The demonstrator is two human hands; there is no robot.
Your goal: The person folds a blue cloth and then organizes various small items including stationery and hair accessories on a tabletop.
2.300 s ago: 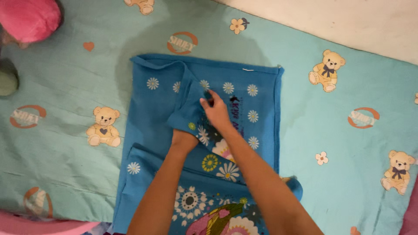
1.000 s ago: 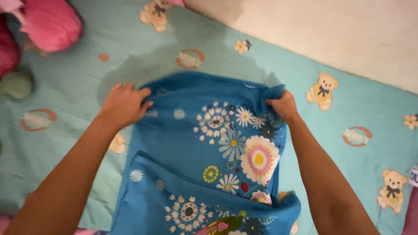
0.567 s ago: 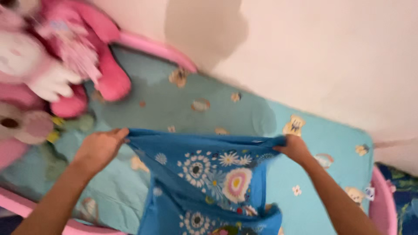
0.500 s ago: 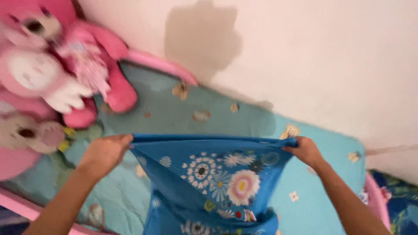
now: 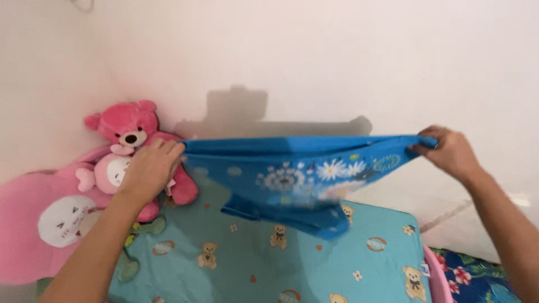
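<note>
A blue cloth (image 5: 297, 168) printed with white and pink flowers hangs in the air, stretched wide between my hands above the bed. My left hand (image 5: 149, 168) grips its left corner, in front of the pink plush toys. My right hand (image 5: 449, 151) pinches its right corner, out near the white wall. The lower part of the cloth sags in a fold toward the mattress and looks blurred.
A teal sheet with teddy bear prints (image 5: 269, 264) covers the mattress below. A pink teddy bear (image 5: 132, 132) and other pink plush toys (image 5: 56, 216) sit in the left corner. A white wall (image 5: 314, 56) rises behind. A dark floral fabric (image 5: 477, 280) lies at the lower right.
The cloth lay flat on the sheet, then both hands took its far corners and lifted it up off the bed. My view rose from the mattress to the wall.
</note>
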